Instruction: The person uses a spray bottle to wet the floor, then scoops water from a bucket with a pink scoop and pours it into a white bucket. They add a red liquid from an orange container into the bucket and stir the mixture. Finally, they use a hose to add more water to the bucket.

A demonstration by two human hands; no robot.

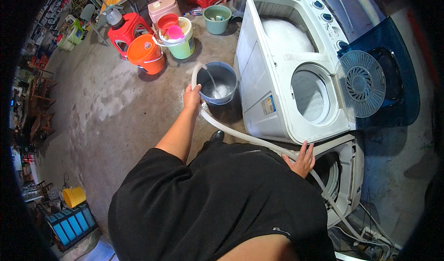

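Wet concrete floor (106, 104) crowded with buckets (147, 54) and twin-tub washer (286, 85)

Bare concrete floor (101, 108) lies open to the left. The white twin-tub washing machine (277, 99) walls the right; blue bucket (217, 82) and white hose (245, 138) stand between.

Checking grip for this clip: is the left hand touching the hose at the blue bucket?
Touching. The head view shows the left hand closed around the white hose beside the blue bucket rim, water pouring in.

A pale hose (240, 136) arcs (water streaming out) into the blue-grey bucket (217, 82) on the floor.
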